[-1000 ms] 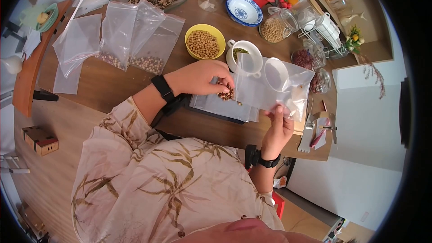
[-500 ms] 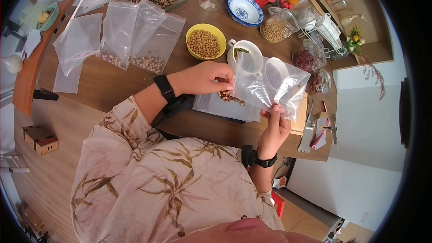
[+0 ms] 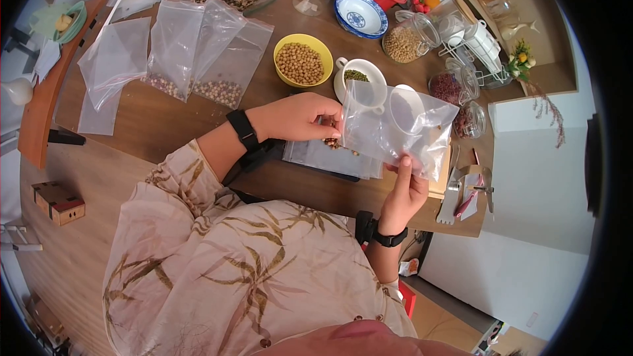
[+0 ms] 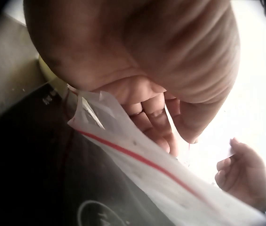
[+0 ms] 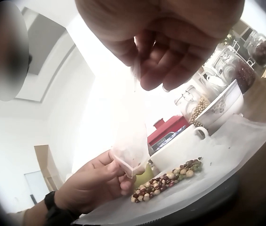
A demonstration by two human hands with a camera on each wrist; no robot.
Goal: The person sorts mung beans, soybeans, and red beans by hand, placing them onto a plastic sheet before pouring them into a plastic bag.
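A clear plastic bag (image 3: 366, 133) spans the two hands in the head view. The left hand (image 3: 300, 117) pinches its left edge; the right hand (image 3: 403, 199) pinches its lower right edge between thumb and fingers. Mixed beans (image 3: 332, 143), partly hidden by the left hand, lie beneath it over flat clear bags (image 3: 310, 157). In the right wrist view the mixed beans (image 5: 168, 181) form a long pile beside the left hand (image 5: 95, 181). A red zip line crosses the clear bag (image 4: 137, 157) in the left wrist view, below the left hand (image 4: 133, 52).
Behind the hands stand a yellow bowl (image 3: 281, 72) of pale beans, a white two-handled cup (image 3: 372, 79), blue-patterned bowls (image 3: 361, 16) and several jars. Bags with beans (image 3: 221, 89) lie at the left. Tools (image 3: 455, 194) lie at the right edge.
The left hand has shifted slightly over the mixed beans and covers more of them than half a second ago. The held bag has flexed, and the right hand sits slightly lower than a second ago.
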